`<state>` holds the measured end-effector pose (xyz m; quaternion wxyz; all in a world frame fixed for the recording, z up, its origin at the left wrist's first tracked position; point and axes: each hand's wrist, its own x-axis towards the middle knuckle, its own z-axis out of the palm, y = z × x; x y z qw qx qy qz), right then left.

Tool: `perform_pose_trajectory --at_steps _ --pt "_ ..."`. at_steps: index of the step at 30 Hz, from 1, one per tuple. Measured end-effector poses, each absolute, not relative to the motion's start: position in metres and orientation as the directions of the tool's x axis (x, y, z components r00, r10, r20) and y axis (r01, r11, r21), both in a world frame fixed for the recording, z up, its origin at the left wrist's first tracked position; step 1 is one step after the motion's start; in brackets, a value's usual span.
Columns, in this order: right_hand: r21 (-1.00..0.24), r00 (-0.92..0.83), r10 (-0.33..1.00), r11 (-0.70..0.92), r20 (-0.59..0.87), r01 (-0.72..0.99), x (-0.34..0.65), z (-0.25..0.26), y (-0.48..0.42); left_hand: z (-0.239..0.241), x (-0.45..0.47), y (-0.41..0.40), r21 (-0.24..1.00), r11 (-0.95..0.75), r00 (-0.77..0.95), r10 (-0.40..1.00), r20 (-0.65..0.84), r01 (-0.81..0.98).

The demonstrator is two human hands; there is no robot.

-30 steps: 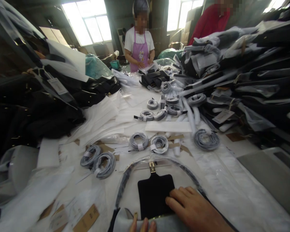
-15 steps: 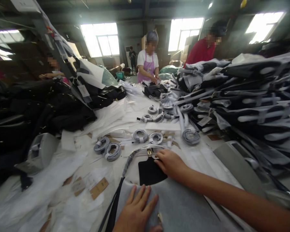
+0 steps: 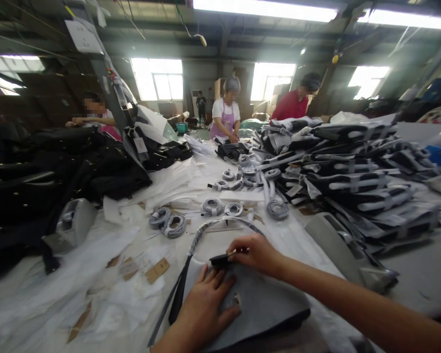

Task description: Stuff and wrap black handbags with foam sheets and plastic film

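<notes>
In front of me lies a handbag with a grey-white cover sheet (image 3: 270, 294) over its body and black showing at its edges. Its arched handle (image 3: 206, 228) is wrapped in clear film and points away from me. My left hand (image 3: 208, 306) rests flat on the sheet, fingers outstretched. Between the thumb and fingers of my right hand (image 3: 255, 252) is the black bag flap (image 3: 219, 260), standing folded up near the bag's top edge. Just right of my left hand, a small metal fitting (image 3: 237, 298) shows through a slit in the sheet.
Coiled, wrapped straps (image 3: 174, 225) lie beyond the bag. Black bags (image 3: 25, 181) pile up at left, wrapped bags (image 3: 356, 181) at right. Tape dispensers (image 3: 347, 255) flank the work area. Cardboard tags (image 3: 157, 270) and clear film lie at left. Co-workers (image 3: 224, 117) stand across the table.
The black flap lay stretched out beyond the bag's top edge; my right hand has now pinched it and folded it up towards me. The view has tilted upward.
</notes>
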<state>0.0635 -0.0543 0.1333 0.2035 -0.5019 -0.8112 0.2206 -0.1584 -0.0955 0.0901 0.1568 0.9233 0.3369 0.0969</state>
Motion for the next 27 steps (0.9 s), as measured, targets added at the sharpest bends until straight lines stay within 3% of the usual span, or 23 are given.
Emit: perform_pose_trajectory --at_steps 3,6,15,17,21,25,27 --pt "-0.522 -0.547 0.824 0.535 0.149 0.664 0.064 0.127 -0.098 0.087 -0.157 -0.101 0.434 -0.681 0.719 0.688 0.1 0.59" --pt "-0.482 -0.62 0.768 0.609 0.161 0.63 0.066 0.111 -0.119 0.083 -0.157 -0.104 0.434 -0.669 0.698 0.706 0.119 0.603" --pt "-0.451 -0.668 0.717 0.672 0.199 0.587 0.079 0.089 -0.122 0.081 -0.157 -0.106 0.409 -0.711 0.689 0.687 0.23 0.573" --pt "-0.44 -0.667 0.715 0.678 0.208 0.589 0.079 0.087 -0.123 0.078 -0.16 -0.108 0.339 -0.747 0.674 0.663 0.326 0.572" --pt "-0.405 -0.674 0.7 0.701 0.234 0.587 0.077 0.081 -0.126 0.076 -0.165 -0.116 0.051 -0.841 0.664 0.461 0.589 0.539" --pt "-0.387 -0.669 0.698 0.708 0.257 0.59 0.073 0.08 -0.127 0.087 -0.165 -0.123 -0.036 -0.937 0.805 0.279 0.523 0.347" --pt "-0.392 -0.663 0.702 0.704 0.259 0.592 0.072 0.081 -0.127 0.091 -0.162 -0.128 -0.029 -0.948 0.84 0.266 0.473 0.317"
